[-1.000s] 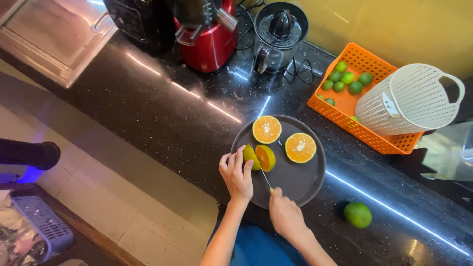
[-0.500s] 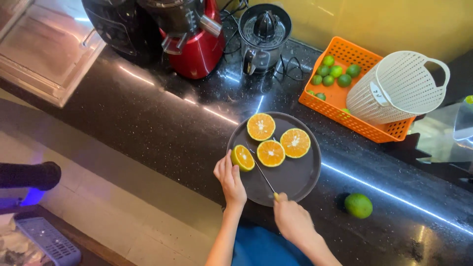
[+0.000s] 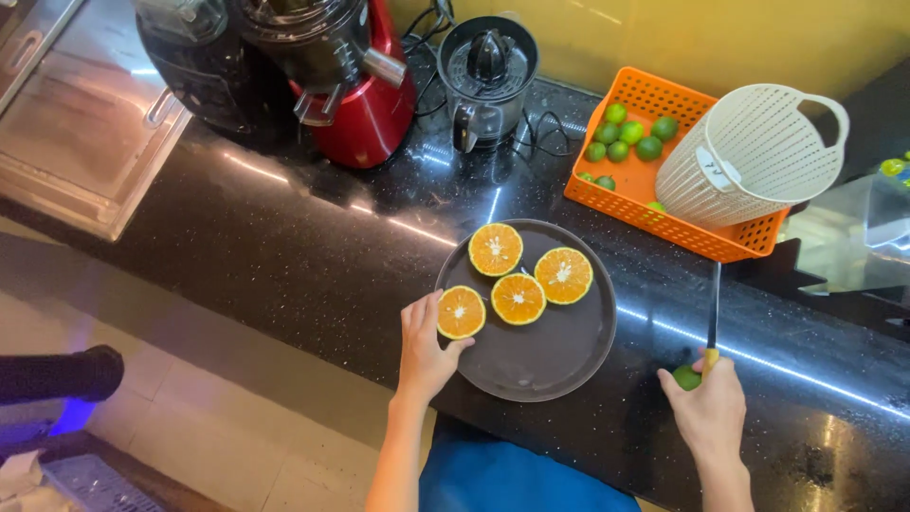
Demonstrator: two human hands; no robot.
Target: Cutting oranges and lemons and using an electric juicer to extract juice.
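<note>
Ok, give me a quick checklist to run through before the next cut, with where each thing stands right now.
1. Knife gripped by right hand: ok, blade points away across the counter.
2. Left hand clear of the blade: ok, it rests on the orange half at the plate's edge.
3. Plate has free room: ok, four cut halves sit toward its far side.
4. Next fruit within reach: ok, a green one lies at the right hand.
5. Blade clean: cannot tell.

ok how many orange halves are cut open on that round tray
4, all cut side up on the round tray: one at the back, one right, one in the middle, one at the left rim by the left hand.
</note>
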